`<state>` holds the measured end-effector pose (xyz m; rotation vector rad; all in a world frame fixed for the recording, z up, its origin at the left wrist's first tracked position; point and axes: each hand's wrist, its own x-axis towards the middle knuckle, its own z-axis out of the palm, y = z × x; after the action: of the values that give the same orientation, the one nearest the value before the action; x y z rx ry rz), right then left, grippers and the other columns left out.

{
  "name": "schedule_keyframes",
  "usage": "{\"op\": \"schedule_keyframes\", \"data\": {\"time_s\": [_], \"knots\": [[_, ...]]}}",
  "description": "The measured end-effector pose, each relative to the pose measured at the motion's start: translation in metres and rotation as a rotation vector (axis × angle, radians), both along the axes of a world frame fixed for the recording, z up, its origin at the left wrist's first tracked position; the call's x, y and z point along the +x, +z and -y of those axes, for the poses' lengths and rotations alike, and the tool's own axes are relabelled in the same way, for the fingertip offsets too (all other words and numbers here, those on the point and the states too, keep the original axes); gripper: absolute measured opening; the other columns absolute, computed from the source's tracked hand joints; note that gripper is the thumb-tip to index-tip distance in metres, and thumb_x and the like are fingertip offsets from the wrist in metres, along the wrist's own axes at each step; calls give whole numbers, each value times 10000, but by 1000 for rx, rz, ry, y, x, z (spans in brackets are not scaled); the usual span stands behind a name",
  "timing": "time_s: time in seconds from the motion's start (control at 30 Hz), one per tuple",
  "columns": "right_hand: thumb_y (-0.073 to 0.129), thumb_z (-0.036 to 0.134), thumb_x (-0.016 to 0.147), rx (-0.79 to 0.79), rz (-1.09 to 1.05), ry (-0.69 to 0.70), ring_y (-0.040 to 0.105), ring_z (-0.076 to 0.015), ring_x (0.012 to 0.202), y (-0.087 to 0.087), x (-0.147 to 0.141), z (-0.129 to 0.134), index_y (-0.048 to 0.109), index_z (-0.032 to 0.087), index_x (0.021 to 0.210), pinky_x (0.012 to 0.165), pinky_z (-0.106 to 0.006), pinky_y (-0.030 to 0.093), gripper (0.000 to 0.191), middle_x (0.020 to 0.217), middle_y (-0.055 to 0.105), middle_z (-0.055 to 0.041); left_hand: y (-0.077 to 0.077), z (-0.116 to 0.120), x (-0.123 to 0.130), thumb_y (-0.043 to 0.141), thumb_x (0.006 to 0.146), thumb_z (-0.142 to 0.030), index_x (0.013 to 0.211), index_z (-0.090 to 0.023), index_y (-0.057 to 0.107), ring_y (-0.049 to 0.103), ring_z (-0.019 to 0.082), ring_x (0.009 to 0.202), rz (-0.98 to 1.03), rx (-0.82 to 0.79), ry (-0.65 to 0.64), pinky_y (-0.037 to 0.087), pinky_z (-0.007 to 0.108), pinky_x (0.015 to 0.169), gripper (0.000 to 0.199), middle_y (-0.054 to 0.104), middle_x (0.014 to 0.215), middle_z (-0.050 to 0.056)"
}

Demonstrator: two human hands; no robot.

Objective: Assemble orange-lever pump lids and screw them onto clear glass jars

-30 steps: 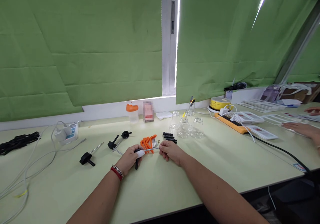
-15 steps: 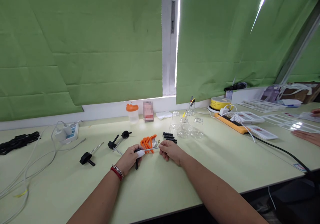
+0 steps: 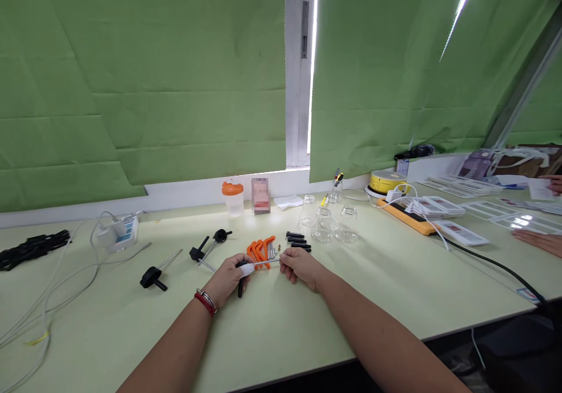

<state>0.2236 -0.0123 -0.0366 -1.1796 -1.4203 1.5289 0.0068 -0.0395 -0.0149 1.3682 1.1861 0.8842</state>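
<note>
As seen from the head camera, looking forward and down, two bare hands meet over a pale table. The left hand, with a white wrap on one digit, is closed around a black handle. A thin metal rod runs from it to the right hand, whose fingertips are pinched together on the rod's far end. The rod lies roughly level across the gap between the hands, at the middle of the table.

Just beyond it are orange hooks, small metal pins and a row of black pieces, leaving little room on that side. Farther back and to the right stand several clear glasses. To the left, well apart from one another, lie black-handled tools, one near the left hand.

Toward the wearer, a broad stretch of tabletop runs to the front edge, which slants up to the right and passes under the right forearm. Near the picture's right edge, another person's hand rests on the table, well apart from these two.
</note>
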Motion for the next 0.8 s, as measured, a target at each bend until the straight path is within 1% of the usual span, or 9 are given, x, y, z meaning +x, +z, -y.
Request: {"op": "schedule_keyframes", "data": {"time_s": [0.17, 0.3, 0.37, 0.5, 0.67, 0.8], "knots": [[503, 324, 875, -5, -6, -4, 458, -59, 397, -1, 0, -1, 520, 154, 702, 333, -174, 361, 243, 581, 565, 9, 0, 0, 0, 609, 723, -338, 835, -175, 551, 434, 87, 449, -3, 0, 6, 372, 202, 420, 206, 504, 535, -55], [552, 310, 840, 7, -35, 9, 470, -64, 411, -2, 1, -1, 521, 174, 818, 343, -175, 368, 142, 616, 580, 26, 1, 0, 0, 606, 725, -342, 834, -175, 548, 425, 81, 432, -6, -8, 10, 357, 199, 412, 207, 501, 527, -57], [570, 276, 818, 13, -48, 20, 471, -66, 414, -2, 2, 0, 506, 184, 838, 342, -172, 363, 114, 617, 581, 35, 1, 0, 0, 611, 722, -344, 835, -175, 548, 427, 81, 429, -6, -14, 9, 357, 200, 412, 213, 501, 525, -58], [556, 241, 810, 12, -44, 24, 465, -64, 409, 0, 1, 0, 494, 180, 786, 338, -168, 360, 90, 602, 579, 32, 2, 1, 1, 614, 713, -343, 839, -176, 548, 434, 85, 432, -3, -18, 12, 366, 201, 413, 219, 498, 520, -60], [538, 251, 826, 6, -29, 17, 461, -62, 402, 2, 1, 2, 495, 173, 742, 338, -171, 360, 122, 589, 576, 27, 3, 2, 2, 613, 706, -346, 833, -180, 548, 436, 86, 427, -5, -24, 19, 360, 200, 408, 219, 501, 519, -62], [538, 268, 838, 4, -18, 17, 463, -59, 405, -1, 1, 0, 513, 167, 735, 339, -170, 366, 146, 598, 583, 22, 3, 2, 2, 616, 704, -358, 830, -182, 550, 437, 85, 423, -4, -22, 17, 355, 200, 410, 225, 500, 521, -65]]}}
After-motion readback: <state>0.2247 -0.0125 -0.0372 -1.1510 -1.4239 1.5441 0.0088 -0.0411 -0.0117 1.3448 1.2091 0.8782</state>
